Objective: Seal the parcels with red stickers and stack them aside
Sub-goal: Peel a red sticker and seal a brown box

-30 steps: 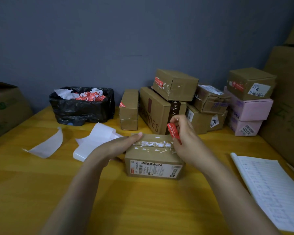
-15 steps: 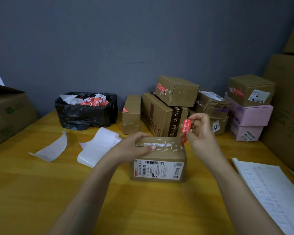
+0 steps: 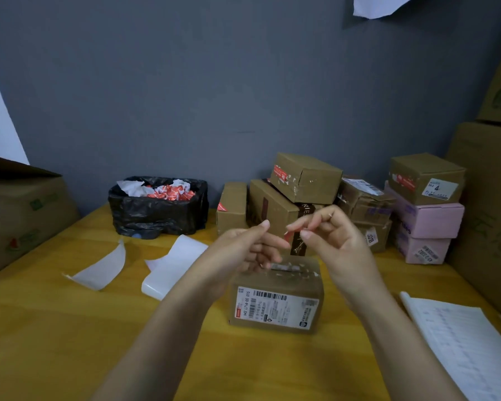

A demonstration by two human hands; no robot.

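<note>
Above a labelled cardboard parcel [image 3: 275,308] on a yellow table [image 3: 55,328], a person's right hand [image 3: 339,241] pinches a small red sticker [image 3: 287,236]. The left hand [image 3: 243,247] is just beside it. Boxes [image 3: 304,178] are piled behind.

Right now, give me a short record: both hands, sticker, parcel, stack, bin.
right hand: pinches the sticker, raised above the parcel
left hand: raised beside the sticker; grip unclear
parcel: on the table, label facing the camera, no red sticker seen on its top
stack: boxes behind the parcel, some with red stickers
bin: back left, holds red and white scraps
</note>
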